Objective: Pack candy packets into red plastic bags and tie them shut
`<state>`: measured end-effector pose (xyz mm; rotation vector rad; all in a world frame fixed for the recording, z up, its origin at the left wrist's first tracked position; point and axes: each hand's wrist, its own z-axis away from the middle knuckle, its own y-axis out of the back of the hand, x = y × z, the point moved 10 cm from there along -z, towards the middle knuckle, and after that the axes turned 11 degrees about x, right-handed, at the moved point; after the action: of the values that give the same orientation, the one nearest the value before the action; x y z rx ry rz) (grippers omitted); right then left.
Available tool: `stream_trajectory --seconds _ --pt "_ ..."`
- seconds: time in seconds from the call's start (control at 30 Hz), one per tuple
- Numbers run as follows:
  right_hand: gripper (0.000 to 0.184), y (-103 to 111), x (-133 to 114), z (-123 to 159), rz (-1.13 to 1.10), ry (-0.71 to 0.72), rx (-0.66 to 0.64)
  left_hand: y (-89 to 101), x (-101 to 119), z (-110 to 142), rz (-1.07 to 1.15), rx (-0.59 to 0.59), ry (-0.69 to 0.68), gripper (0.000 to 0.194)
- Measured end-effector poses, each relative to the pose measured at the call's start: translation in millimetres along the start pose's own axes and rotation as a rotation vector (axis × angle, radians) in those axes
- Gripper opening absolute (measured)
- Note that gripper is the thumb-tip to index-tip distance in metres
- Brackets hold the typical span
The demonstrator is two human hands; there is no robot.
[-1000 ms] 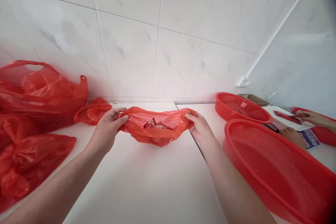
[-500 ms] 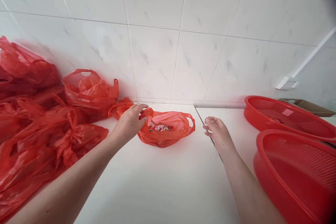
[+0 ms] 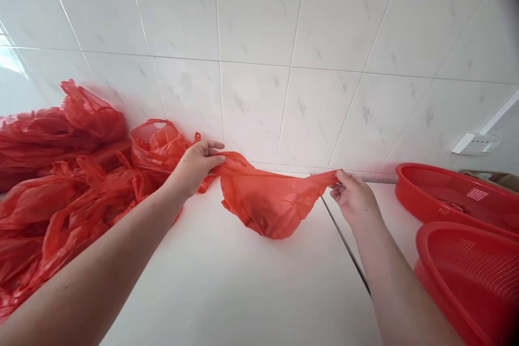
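White marbled tiles formed the wall (image 3: 255, 113) behind the held bag (image 3: 279, 194), with a pale tabletop (image 3: 243, 281) below it and a dark seam (image 3: 344, 240) in that surface just to its right; heaped red bags (image 3: 65, 194) lay well to the left of the held bag, and a looped-handle bag (image 3: 160, 143) stood nearer to it on that same side; well to its right sat a rear basket (image 3: 450, 194) and a front basket (image 3: 474, 275), both red, the latter closer to the wearer, and a white socket (image 3: 475, 144) showed on the wall beyond.

By the look of it, the step in hand was drawing the bag's top edge out sideways; a further move seemed to call for an even pull from both corners and a gentle pinch, since the film looked thin and could tear; a darker shape showed through the bag's lower middle, though what it was could not be told, nor whether the bag's underside touched the tabletop.

Both hands were well apart, the bag slung between them; the left hand (image 3: 194, 167) had its upper left corner between thumb and fingers, the fingers fairly straight and the gap narrow; the right hand (image 3: 357, 194) pinched the gathered right corner more tightly, its lower fingers curled beneath.
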<state>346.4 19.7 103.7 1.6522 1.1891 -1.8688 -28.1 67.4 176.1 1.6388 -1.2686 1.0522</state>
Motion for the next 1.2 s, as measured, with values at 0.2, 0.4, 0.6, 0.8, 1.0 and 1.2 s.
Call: stream_trajectory --seconds 0.2,0.4,0.6,0.8,1.0,1.2 --pt "0.024 -11 -46 9 -0.075 0.152 -0.037 -5.8 39 0 -0.42 -0.01 -0.247 0.027" --pt "0.02 -14 -54 14 -0.193 0.216 -0.078 -7.1 58 6 -0.497 0.001 -0.304 0.01" --pt "0.017 -17 -54 26 -0.164 0.274 -0.063 -21.8 38 11 -0.276 -0.162 -0.134 0.018" --pt "0.022 -56 -21 53 -0.414 -0.024 -0.277 -41.7 49 15 -0.178 -0.122 -0.054 0.015" --pt "0.039 -88 -24 97 -0.135 0.008 -0.409 -81.8 66 34 0.149 -0.342 -0.006 0.026" --pt "0.032 -110 -18 134 0.277 0.054 -0.617 -112.3 80 75 0.001 -0.55 -0.215 0.031"
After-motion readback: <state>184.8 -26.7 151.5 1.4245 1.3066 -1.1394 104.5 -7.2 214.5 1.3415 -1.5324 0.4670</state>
